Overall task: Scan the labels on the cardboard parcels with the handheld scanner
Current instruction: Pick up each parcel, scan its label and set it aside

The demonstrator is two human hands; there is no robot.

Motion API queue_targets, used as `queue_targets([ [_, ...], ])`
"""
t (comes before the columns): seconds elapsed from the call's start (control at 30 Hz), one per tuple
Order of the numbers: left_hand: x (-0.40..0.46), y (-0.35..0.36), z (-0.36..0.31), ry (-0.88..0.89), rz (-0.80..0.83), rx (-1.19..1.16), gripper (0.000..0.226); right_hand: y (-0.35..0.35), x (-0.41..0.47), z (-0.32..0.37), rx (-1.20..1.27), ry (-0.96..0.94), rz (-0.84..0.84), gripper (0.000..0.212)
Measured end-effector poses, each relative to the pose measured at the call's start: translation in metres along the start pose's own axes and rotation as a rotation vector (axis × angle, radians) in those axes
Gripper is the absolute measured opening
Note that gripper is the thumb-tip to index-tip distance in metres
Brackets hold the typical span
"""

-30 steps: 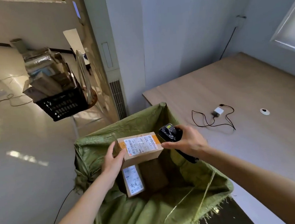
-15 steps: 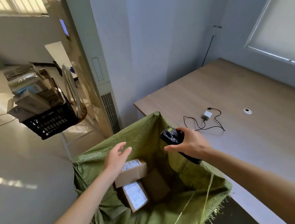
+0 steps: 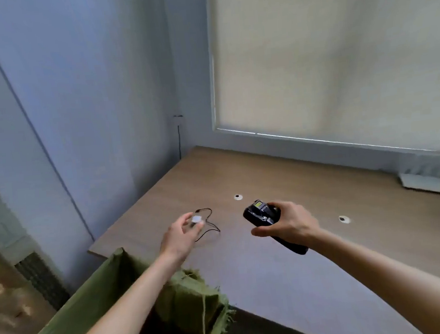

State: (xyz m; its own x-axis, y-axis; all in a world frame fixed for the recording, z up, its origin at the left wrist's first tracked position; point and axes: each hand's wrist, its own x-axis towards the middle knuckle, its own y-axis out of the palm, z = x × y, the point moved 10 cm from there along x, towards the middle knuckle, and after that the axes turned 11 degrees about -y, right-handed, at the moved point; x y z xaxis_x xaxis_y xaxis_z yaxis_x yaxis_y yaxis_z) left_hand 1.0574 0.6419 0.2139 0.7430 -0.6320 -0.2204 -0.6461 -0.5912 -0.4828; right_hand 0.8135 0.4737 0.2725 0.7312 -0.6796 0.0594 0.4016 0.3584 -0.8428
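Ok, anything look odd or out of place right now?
No cardboard parcel is in view. The right hand grips the scanner over the table, aimed at no label. The left hand is empty, reaching toward the white adapter and its loose black cable. The green sack has a frayed rim.

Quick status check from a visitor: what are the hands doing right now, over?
Right hand grips scanner over the table. Left hand open, empty, near the small adapter. No parcels in view; green sack at table edge.
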Motion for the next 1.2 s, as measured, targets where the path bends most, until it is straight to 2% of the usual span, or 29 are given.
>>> queue_targets([
  [0.27,-0.097,0.238,-0.201,0.311,0.286,0.082,0.052,-0.198,-0.165,-0.19,-0.069,0.377,-0.232,0.066],
  [0.5,-0.251,0.445,-0.315,0.549,0.494,0.163,0.053,-0.329,-0.349,-0.325,-0.087,0.58,-0.384,0.07],
  [0.67,-0.356,0.568,-0.366,0.645,0.63,0.18,0.056,-0.395,-0.471,-0.397,-0.153,0.688,-0.441,0.084],
  [0.83,-0.439,0.664,-0.396,0.704,0.747,0.203,0.059,-0.432,-0.572,-0.457,-0.131,0.806,-0.515,0.086],
  [1.03,-0.498,0.758,-0.421,0.753,0.846,0.245,0.063,-0.45,-0.656,-0.523,-0.078,0.941,-0.591,0.098],
  [1.2,-0.525,0.836,-0.437,0.779,0.912,0.271,0.062,-0.467,-0.694,-0.581,-0.084,1.039,-0.604,0.093],
])
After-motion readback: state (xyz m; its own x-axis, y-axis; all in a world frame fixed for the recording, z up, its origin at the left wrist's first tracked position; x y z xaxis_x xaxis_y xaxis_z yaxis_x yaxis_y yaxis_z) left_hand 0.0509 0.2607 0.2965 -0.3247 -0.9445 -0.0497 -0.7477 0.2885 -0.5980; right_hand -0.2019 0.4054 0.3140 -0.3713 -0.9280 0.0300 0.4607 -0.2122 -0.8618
